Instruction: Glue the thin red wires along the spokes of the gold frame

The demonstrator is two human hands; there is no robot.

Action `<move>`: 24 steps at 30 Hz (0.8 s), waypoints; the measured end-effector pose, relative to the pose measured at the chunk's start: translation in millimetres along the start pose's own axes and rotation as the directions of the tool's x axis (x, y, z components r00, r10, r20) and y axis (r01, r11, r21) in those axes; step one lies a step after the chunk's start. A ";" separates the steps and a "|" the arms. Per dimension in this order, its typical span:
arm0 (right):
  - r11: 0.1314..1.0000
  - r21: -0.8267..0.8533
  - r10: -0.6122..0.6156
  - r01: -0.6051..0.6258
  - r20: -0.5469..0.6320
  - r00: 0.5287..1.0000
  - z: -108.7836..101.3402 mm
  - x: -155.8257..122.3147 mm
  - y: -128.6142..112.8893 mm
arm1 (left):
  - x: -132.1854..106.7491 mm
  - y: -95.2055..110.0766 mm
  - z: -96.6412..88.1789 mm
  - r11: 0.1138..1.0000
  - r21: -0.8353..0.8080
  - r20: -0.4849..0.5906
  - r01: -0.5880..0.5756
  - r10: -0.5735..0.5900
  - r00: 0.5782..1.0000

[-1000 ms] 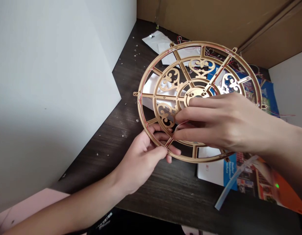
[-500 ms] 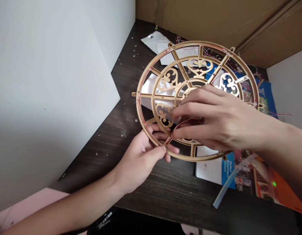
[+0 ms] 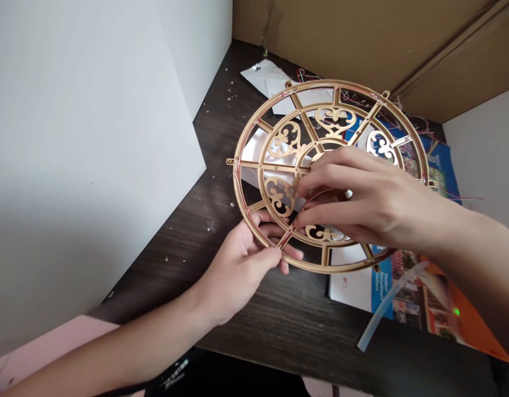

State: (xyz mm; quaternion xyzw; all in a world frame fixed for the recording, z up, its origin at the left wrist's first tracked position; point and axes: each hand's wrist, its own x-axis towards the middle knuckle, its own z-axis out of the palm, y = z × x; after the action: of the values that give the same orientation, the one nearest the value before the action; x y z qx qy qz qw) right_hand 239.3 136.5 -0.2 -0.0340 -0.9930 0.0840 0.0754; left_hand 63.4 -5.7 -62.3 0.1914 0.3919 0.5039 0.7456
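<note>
A round gold openwork frame [image 3: 254, 144] with scroll ornaments, spokes and thin red wire along its rim is held tilted above a dark wooden table [image 3: 279, 314]. My left hand [image 3: 242, 267] pinches the frame's near-left rim, thumb on top and fingers beneath. My right hand [image 3: 362, 198] lies over the frame's middle, fingers bent together and pinching a thin red wire near the inner ring.
White boards [image 3: 93, 138] stand at the left. Brown cardboard [image 3: 341, 33] closes the back. Under the frame lie white plastic bags [image 3: 266, 74], a colourful printed sheet [image 3: 415, 298] and a clear plastic tube [image 3: 386, 306]. Small white crumbs dot the tabletop.
My right hand's fingers have curled in and shifted slightly right along the inner ring, uncovering a lower scroll ornament. The frame has tipped a little. My left hand keeps its grip.
</note>
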 end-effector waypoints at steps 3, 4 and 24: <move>0.999 -0.031 -0.031 0.031 -0.025 0.999 -1.9 0.1 -6.5 | 0.1 0.7 0.7 1.000 -0.003 -0.010 -0.004 0.004 1.000; 0.999 -0.036 -0.042 0.041 -0.040 0.998 -2.3 0.6 -9.4 | 0.1 1.0 1.1 1.000 -0.003 -0.014 -0.006 0.006 1.000; 0.998 0.061 -0.033 0.034 -0.010 0.999 9.0 6.0 -21.4 | 0.8 3.3 3.0 0.999 -0.044 -0.010 0.004 -0.005 1.000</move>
State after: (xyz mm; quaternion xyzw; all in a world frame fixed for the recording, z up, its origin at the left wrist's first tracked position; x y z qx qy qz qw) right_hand 230.8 114.5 -4.4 -0.0155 -0.9901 0.1127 0.0823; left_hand 63.9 -3.2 -58.5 0.1716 0.3848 0.5117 0.7488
